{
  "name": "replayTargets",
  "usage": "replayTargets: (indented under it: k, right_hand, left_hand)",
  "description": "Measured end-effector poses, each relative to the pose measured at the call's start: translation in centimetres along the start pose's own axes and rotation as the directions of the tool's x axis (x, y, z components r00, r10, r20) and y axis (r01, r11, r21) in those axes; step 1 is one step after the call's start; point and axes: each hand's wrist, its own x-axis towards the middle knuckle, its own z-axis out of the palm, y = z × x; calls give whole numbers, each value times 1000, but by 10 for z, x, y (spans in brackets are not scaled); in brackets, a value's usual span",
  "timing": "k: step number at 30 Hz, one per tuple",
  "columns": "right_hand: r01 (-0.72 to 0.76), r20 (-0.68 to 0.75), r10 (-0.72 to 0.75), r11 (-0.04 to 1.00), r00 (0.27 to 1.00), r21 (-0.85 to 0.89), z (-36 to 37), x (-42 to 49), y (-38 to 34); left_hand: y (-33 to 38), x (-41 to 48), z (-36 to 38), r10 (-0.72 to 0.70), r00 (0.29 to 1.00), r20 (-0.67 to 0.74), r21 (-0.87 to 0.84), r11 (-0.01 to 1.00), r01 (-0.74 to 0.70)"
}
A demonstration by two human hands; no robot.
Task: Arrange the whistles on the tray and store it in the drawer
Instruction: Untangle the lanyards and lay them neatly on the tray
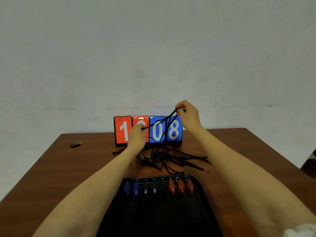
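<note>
Several whistles (171, 187) (blue, black, red) line the far edge of the black tray (162, 218) on the bench (68, 168). Beyond loose black cords (171, 159), left hand (136, 136) and right hand (188, 115) each pinch one stretched cord (159, 119). Behind, a scoreboard (122, 130) reads 1, a hidden digit, 0, 8.

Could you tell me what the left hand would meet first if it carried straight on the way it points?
Most likely the flip scoreboard, standing right behind the left hand that grips the black lanyard; depth is unclear.
</note>
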Motion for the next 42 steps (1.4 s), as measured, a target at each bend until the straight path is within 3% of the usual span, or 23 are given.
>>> replayTargets:
  k: [3, 6, 11, 15, 18, 23, 26, 29, 33, 37, 39, 42]
  right_hand:
    - [16, 140, 13, 980, 990, -200, 8, -7, 27]
    - [-30, 281, 139, 932, 950, -362, 11, -18, 64]
    - [-105, 353, 290, 882, 889, -460, 14, -38, 103]
    - [8, 525, 174, 945, 833, -327, 29, -55, 95]
    - [-112, 586, 197, 978, 786, -178, 40, -54, 80]
    - [-255, 521, 282, 959, 805, -126, 34, -42, 74]
    - [-289, 291, 283, 957, 914, -25, 20, -26, 75]
    - [-294, 133, 286, 955, 949, 42, 5, -12, 75]
    - [-257, 258, 248, 967, 934, -1, 7, -19, 74]
    - [-133, 441, 193, 977, 876, -165, 6, -25, 81]
    - [-71, 516, 249, 937, 820, -341, 2, -29, 96]
    - [-105, 454, 407, 825, 792, -556, -5, -39, 130]
  left_hand:
    - [-22, 1, 11, -84, 990, 114, 125, 990, 70]
    - [-50, -5, 24, -183, 960, 211, 269, 955, 123]
    - [-65, -17, 38, -166, 959, 230, 218, 969, 115]
    - [-37, -20, 48, 44, 963, 265, 99, 992, -73]
    - [-12, -17, 51, 123, 971, 207, -6, 992, -125]
    - [-5, -5, 34, 139, 984, 110, 47, 988, -145]
    - [-28, -4, 23, 97, 963, 252, 261, 951, -164]
    - [-55, -10, 20, 16, 958, 288, 319, 941, -111]
    - [-59, -16, 23, -36, 979, 198, 219, 976, -8]
    - [-59, -13, 22, -41, 994, 101, 323, 946, 6]
    - [-64, -11, 20, -127, 978, 166, 464, 885, 36]
    - [-65, -20, 32, -324, 875, 358, 644, 765, 19]
